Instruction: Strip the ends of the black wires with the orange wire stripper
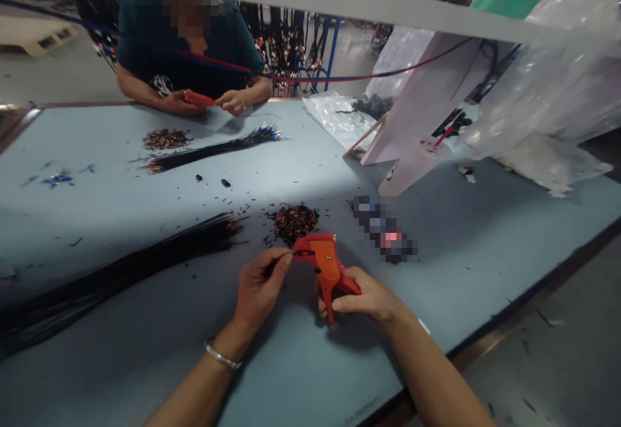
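Note:
My right hand (361, 297) is wrapped round the handles of an orange and red wire stripper (326, 260). Its jaw end points left, towards my left hand (264, 281). Thumb and forefinger of that hand pinch a thin black wire (293, 253) at the stripper's jaws; most of the wire is hidden by the fingers. Just beyond the tool lies a heap of black and copper-coloured offcuts (295, 221). To the left, a long bundle of black wires (126, 272) stretches across the table, its frayed coppery ends towards the heap.
Across the table (194, 362) a person (189, 58) holds a red tool (198, 98). Near them are another wire bundle (213, 149) and a pile of offcuts (166, 139). A white post (402, 97), a plastic cup (412, 165) and plastic bags (548, 155) stand right. A shelf edge (310, 0) crosses above.

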Available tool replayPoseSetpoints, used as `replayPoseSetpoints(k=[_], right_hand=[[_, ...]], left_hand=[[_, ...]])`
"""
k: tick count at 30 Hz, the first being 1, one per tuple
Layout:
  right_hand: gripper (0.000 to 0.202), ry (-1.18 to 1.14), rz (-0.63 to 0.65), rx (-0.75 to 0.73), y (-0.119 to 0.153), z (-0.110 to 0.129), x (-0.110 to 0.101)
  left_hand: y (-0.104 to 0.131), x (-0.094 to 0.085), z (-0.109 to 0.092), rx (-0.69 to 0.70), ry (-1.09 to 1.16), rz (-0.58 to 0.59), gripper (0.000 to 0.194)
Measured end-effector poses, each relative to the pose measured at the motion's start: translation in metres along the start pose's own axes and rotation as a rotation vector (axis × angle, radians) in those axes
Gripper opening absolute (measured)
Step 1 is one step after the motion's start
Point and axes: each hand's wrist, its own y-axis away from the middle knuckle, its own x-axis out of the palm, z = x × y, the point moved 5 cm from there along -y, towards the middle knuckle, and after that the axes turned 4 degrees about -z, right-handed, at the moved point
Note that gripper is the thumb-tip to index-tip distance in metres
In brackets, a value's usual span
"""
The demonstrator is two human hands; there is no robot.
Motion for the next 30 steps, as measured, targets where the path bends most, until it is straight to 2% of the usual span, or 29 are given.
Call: replayPoseSetpoints(k=[26,30], right_hand=[[0.044,-0.008,-0.013,0.008,-0.0004,-0.0008,-0.0007],[0.044,-0.011,-0.005,-0.001,-0.0001,0.0007,0.0010]], left_hand=[[0.0020,0.0018,0.0028,-0.029,-0.039,0.037,0.019],[0.0004,0.0029,0.0000,0.022,-0.047,0.040,0.017]])
